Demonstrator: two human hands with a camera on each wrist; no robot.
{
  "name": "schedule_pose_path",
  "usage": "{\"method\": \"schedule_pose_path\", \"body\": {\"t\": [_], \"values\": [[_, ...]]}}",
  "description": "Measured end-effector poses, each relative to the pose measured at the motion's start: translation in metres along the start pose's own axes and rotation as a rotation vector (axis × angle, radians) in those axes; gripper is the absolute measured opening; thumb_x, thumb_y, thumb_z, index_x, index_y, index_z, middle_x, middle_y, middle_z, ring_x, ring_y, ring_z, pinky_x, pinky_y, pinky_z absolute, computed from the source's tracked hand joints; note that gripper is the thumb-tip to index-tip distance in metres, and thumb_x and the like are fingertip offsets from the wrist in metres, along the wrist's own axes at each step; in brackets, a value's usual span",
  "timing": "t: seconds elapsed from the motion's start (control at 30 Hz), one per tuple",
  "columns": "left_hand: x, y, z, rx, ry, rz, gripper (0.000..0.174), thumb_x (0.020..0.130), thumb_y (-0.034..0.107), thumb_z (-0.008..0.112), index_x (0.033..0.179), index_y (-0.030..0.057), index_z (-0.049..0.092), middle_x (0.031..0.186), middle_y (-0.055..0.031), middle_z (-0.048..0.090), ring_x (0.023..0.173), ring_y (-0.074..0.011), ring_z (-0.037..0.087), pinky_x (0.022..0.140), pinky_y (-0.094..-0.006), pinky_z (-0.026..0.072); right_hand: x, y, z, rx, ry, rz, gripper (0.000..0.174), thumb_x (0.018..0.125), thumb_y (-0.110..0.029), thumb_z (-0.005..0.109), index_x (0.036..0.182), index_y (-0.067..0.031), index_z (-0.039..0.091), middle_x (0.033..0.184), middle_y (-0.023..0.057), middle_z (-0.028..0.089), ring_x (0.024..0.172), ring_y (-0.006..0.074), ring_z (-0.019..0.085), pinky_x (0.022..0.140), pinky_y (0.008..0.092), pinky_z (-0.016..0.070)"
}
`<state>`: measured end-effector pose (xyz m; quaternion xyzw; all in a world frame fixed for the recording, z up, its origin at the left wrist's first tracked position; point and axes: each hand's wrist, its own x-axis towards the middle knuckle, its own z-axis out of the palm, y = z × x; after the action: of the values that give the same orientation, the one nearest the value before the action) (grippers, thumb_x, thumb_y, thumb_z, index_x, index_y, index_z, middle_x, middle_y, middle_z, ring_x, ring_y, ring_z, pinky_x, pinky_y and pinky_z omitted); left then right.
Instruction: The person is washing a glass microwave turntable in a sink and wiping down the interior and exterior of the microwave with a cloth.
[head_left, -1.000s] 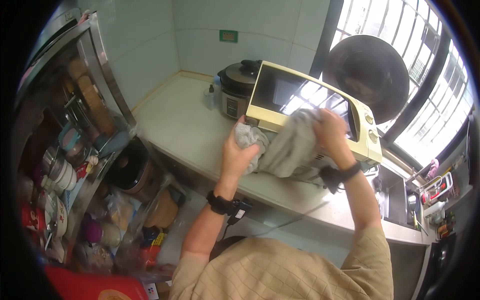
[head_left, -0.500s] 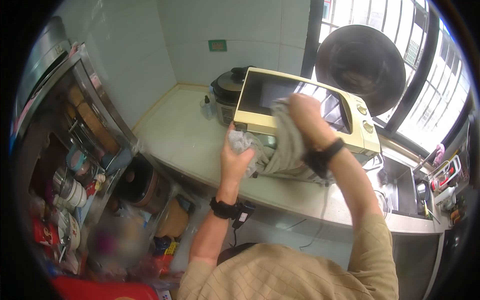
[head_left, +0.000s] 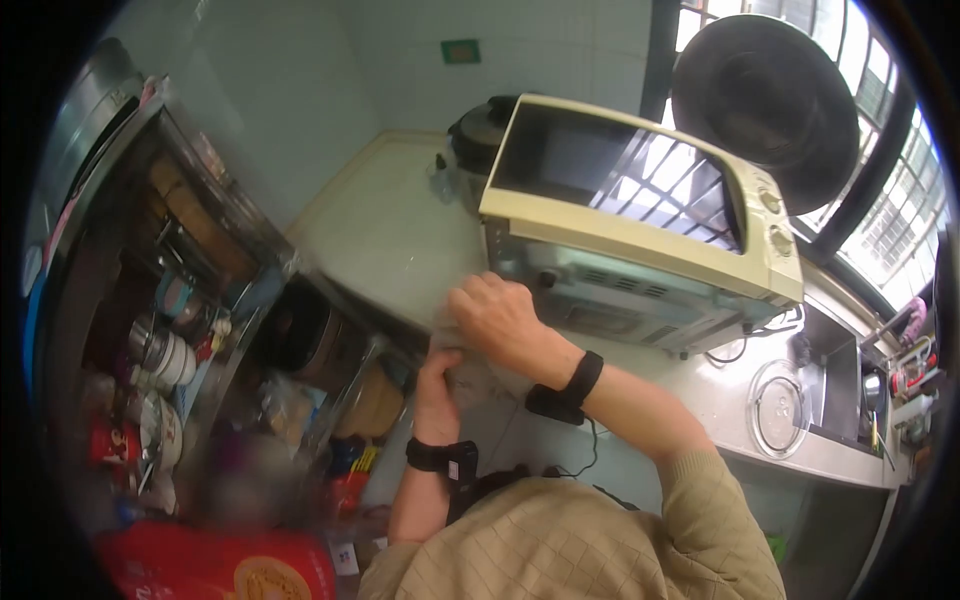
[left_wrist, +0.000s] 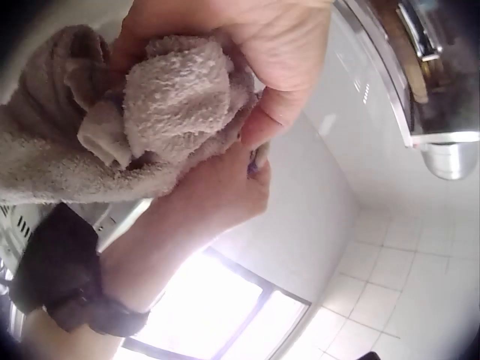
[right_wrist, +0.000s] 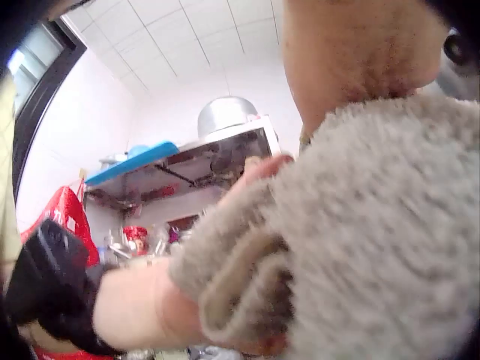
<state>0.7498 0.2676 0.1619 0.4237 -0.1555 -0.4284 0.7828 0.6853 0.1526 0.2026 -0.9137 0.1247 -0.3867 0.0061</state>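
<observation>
Both hands are together in front of the counter edge, left of the cream microwave oven (head_left: 640,225), with a grey towel between them. My left hand (left_wrist: 277,45) grips the bunched towel (left_wrist: 180,97), thumb curled round it. Coming from the other side, my right hand (head_left: 500,320) has its fingers curled over the towel, close against the left thumb. In the right wrist view the fluffy towel (right_wrist: 382,225) fills the lower right, hiding most fingers. The oven has its glass door facing upward and its footed underside (head_left: 620,300) toward me.
A round glass plate (head_left: 780,408) lies on the counter (head_left: 380,240) by the sink (head_left: 845,370). Behind the oven are a pressure cooker (head_left: 485,135) and a large wok (head_left: 765,105) against the window. Crowded shelves (head_left: 180,350) stand at the left.
My right hand has come off the oven with its part of the towel, moving left and toward me to join the left hand. The left hand has moved away from the oven's corner.
</observation>
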Motion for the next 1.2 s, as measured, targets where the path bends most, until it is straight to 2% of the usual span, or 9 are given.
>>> {"method": "schedule_pose_path", "body": {"t": [0.07, 0.27, 0.4, 0.53, 0.73, 0.87, 0.93, 1.0, 1.2], "values": [[0.006, -0.021, -0.026, -0.139, 0.072, -0.242, 0.039, 0.081, 0.018, 0.054, 0.116, 0.0023, 0.050, 0.108, -0.0060, 0.056, 0.099, -0.0184, 0.053, 0.086, -0.0311, 0.0420, -0.022, -0.005, 0.018, 0.119, -0.139, 0.119, 0.016, 0.061, -0.012, 0.063, 0.072, -0.0050, 0.053, 0.073, 0.0099, 0.056, 0.071, 0.0266, 0.058, 0.055, 0.0363, 0.0478], [0.019, -0.018, -0.023, -0.137, 0.066, -0.287, 0.036, 0.080, 0.016, 0.056, 0.114, 0.0053, 0.053, 0.107, -0.0053, 0.057, 0.100, -0.0165, 0.053, 0.084, -0.0298, 0.0429, -0.051, -0.001, 0.032, 0.505, -0.165, 0.460, 0.023, 0.068, -0.011, 0.061, 0.088, -0.0015, 0.055, 0.088, 0.0154, 0.056, 0.085, 0.0356, 0.054, 0.070, 0.0402, 0.0450], [0.061, 0.008, -0.020, 0.135, 0.161, -0.164, 0.033, 0.077, 0.008, 0.056, 0.110, 0.0023, 0.053, 0.100, -0.0049, 0.058, 0.097, -0.0162, 0.055, 0.083, -0.0283, 0.0437, -0.072, 0.006, 0.018, 0.486, 0.029, 0.395, 0.027, 0.072, -0.009, 0.062, 0.098, -0.0012, 0.057, 0.095, 0.0162, 0.057, 0.087, 0.0356, 0.054, 0.075, 0.0404, 0.0454], [0.088, 0.052, 0.007, 0.052, -0.074, 0.074, 0.034, 0.078, 0.008, 0.057, 0.111, 0.0002, 0.052, 0.099, -0.0052, 0.058, 0.096, -0.0178, 0.055, 0.083, -0.0288, 0.0434, -0.076, -0.001, -0.018, 0.247, 0.219, 0.516, 0.024, 0.068, 0.006, 0.059, 0.092, -0.0015, 0.060, 0.095, 0.0150, 0.058, 0.086, 0.0301, 0.054, 0.077, 0.0378, 0.0454], [0.155, 0.001, 0.032, 0.504, -0.446, 0.454, 0.030, 0.075, 0.008, 0.058, 0.104, -0.0010, 0.057, 0.099, -0.0090, 0.059, 0.095, -0.0146, 0.052, 0.077, -0.0271, 0.0432, 0.009, 0.018, -0.065, -0.359, 0.391, 0.229, 0.029, 0.070, 0.004, 0.056, 0.098, -0.0022, 0.059, 0.102, 0.0144, 0.057, 0.096, 0.0315, 0.053, 0.081, 0.0373, 0.0408], [0.178, -0.066, -0.015, 0.637, -0.417, 0.388, 0.030, 0.073, 0.009, 0.058, 0.101, -0.0002, 0.059, 0.097, -0.0120, 0.059, 0.090, -0.0175, 0.053, 0.075, -0.0288, 0.0430, 0.027, 0.034, -0.053, -0.609, 0.181, 0.303, 0.032, 0.081, -0.020, 0.055, 0.109, -0.0034, 0.056, 0.111, 0.0151, 0.055, 0.108, 0.0298, 0.050, 0.091, 0.0387, 0.0326], [0.171, -0.077, -0.028, 0.411, -0.321, -0.099, 0.027, 0.072, 0.008, 0.057, 0.098, -0.0005, 0.060, 0.094, -0.0139, 0.059, 0.088, -0.0239, 0.054, 0.076, -0.0315, 0.0431, 0.022, 0.042, -0.049, -0.676, 0.173, 0.245, 0.040, 0.085, -0.033, 0.049, 0.110, -0.0027, 0.055, 0.113, 0.0146, 0.055, 0.107, 0.0284, 0.051, 0.093, 0.0393, 0.0299], [0.168, -0.067, -0.020, 0.448, -0.317, -0.078, 0.025, 0.073, 0.008, 0.057, 0.096, -0.0006, 0.060, 0.092, -0.0142, 0.058, 0.088, -0.0290, 0.054, 0.077, -0.0348, 0.0435, 0.021, 0.039, -0.049, -0.666, 0.212, 0.273, 0.041, 0.086, -0.034, 0.049, 0.111, -0.0019, 0.055, 0.112, 0.0146, 0.056, 0.106, 0.0293, 0.051, 0.093, 0.0393, 0.0304], [0.176, 0.031, 0.075, 0.520, -0.583, 0.906, 0.036, 0.069, 0.004, 0.059, 0.105, 0.0054, 0.055, 0.107, -0.0096, 0.055, 0.105, -0.0282, 0.047, 0.090, -0.0374, 0.0362, 0.018, 0.038, -0.047, -0.690, 0.224, 0.283, 0.043, 0.088, -0.037, 0.044, 0.110, -0.0020, 0.054, 0.111, 0.0151, 0.057, 0.105, 0.0311, 0.052, 0.092, 0.0404, 0.0323]]}}
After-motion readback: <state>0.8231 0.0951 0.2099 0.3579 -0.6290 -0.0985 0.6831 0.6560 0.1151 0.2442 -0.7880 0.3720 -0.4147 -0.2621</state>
